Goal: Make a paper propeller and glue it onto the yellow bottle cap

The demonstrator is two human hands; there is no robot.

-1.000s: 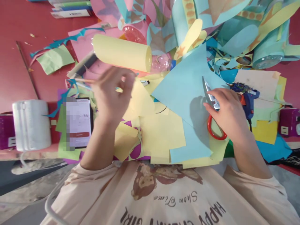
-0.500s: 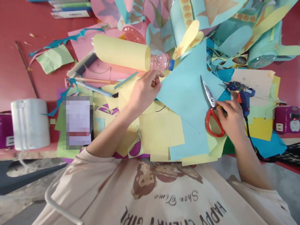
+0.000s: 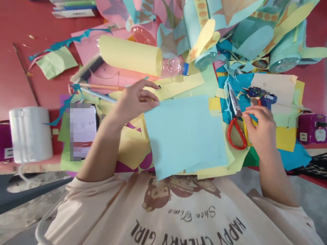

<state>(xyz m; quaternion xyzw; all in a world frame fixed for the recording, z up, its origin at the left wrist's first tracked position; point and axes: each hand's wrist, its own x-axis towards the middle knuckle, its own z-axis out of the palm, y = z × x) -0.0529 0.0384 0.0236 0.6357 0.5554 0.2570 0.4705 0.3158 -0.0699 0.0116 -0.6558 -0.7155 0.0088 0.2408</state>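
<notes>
Left hand: grip pinched on blue sheet, at far-left corner. Sheet spreads from that grip to right and toward shirt, over yellow paper on desk. Left hand nearer sheet; right hand beyond its right edge, fingertips at red-handled scissors; cannot tell whether holding. Scissors' long axis runs away from shirt, blade tips leaning left.

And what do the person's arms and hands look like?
The left hand and right hand have no gloves on. Both forearms are bare below loose, pale peach sleeves. The T-shirt has brown cartoon figures and dark lettering.
</notes>
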